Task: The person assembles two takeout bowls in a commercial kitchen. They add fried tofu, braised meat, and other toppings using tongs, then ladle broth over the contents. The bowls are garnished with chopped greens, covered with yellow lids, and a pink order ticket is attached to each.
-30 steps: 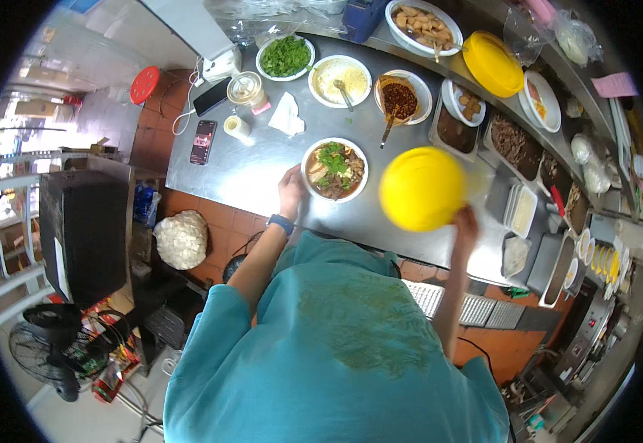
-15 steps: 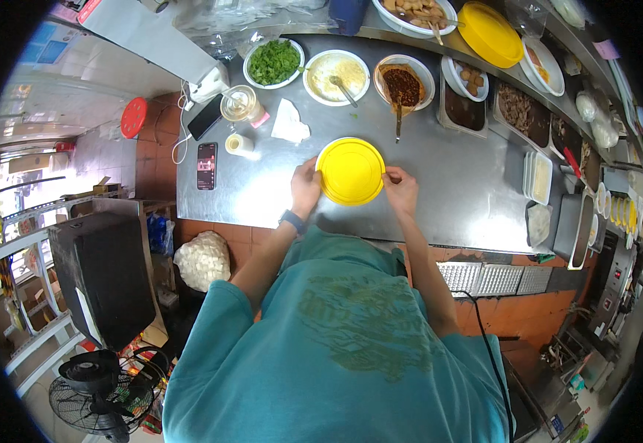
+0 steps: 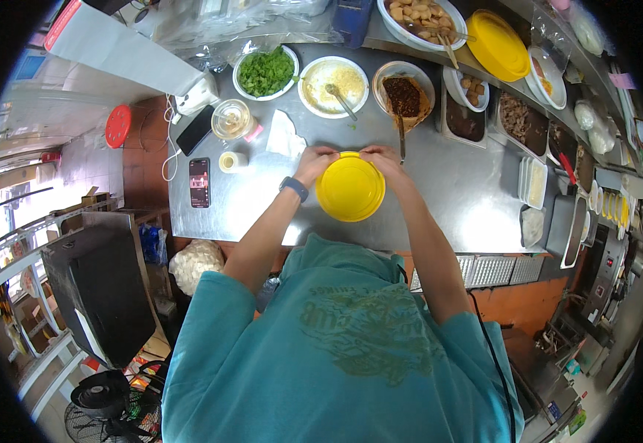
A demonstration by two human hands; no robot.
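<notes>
So both hands are up at the far edge of this round yellow lid (image 3: 351,190), left hand (image 3: 314,164) on the left side of the rim, right hand (image 3: 386,161) on the right, with a small gap between them. Fingers are curled in against the rim, but honestly I can't tell if they're pinching it or just pressing down. The lid sits near the front edge of the steel table (image 3: 462,203), right in front of the person's teal shirt (image 3: 351,325). There's a dark watch (image 3: 294,189) on the left wrist. A crumpled white tissue (image 3: 283,134) lies just beyond the left hand, and a spoon handle (image 3: 401,142) sticks out of the chilli bowl (image 3: 430,83) near the right one. Off to the left, a lit phone (image 3: 199,183) lies beside a little pale tub (image 3: 231,162)
</notes>
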